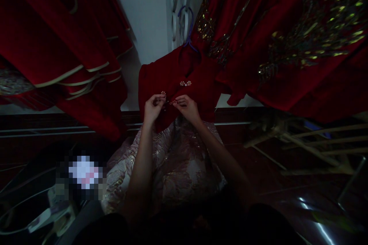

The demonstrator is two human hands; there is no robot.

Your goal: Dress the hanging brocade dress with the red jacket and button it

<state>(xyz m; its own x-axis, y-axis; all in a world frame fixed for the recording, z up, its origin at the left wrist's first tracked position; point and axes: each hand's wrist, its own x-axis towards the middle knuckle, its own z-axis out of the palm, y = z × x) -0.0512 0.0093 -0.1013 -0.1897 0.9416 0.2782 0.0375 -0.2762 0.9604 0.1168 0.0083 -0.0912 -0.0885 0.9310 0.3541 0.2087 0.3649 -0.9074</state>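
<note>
A short red garment (pixel 178 69) hangs in front of me from a purple hanger (pixel 189 30), with its front partly parted. One beaded fastener (pixel 185 83) shows on the upper front. My left hand (pixel 153 108) pinches the garment's front on the left, just below a small round beaded ornament (pixel 163 93); exactly what lies between its fingertips is hard to see. Close beside it, my right hand (pixel 187 108) is closed on a small beaded fastener (pixel 174 102). The fingertips of both hands almost meet.
Red clothes with pale trim (pixel 94 69) hang at left, and red clothes with gold sequins (pixel 324 34) at right. Shiny patterned fabric (pixel 186 160) covers my lap. A wooden rack (pixel 313 149) stands low at right. White cables and plugs (pixel 54 214) lie at lower left. The room is dim.
</note>
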